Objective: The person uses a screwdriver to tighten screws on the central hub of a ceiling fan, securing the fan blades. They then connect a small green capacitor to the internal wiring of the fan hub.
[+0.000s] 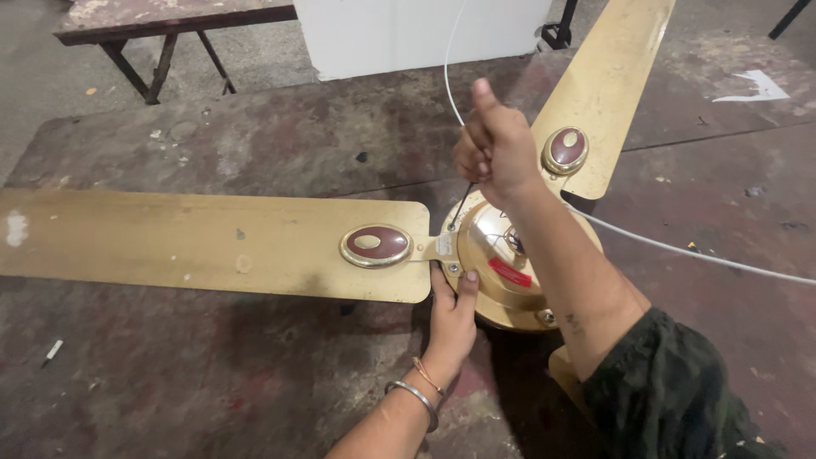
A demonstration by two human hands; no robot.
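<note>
hidden and cut-off parts around the ceiling fan (501,255)

the right forearm covers the third blade (565,374) and part of the motor housing; the long blade (195,242) runs off the left edge; the tool tip in the right hand (497,149) is too small to tell.

Counts: there was 1 gold ceiling fan (501,255) on the floor, with 3 blades showing, the third mostly hidden under the right arm. 2 maroon oval blade ornaments (376,245) were visible. 1 white cord (680,249). 1 wooden bench (161,17). 1 white box (408,30). 2 hands: left hand (453,310), right hand (495,146). 2 bangles (416,393) sat on the left wrist.
</note>
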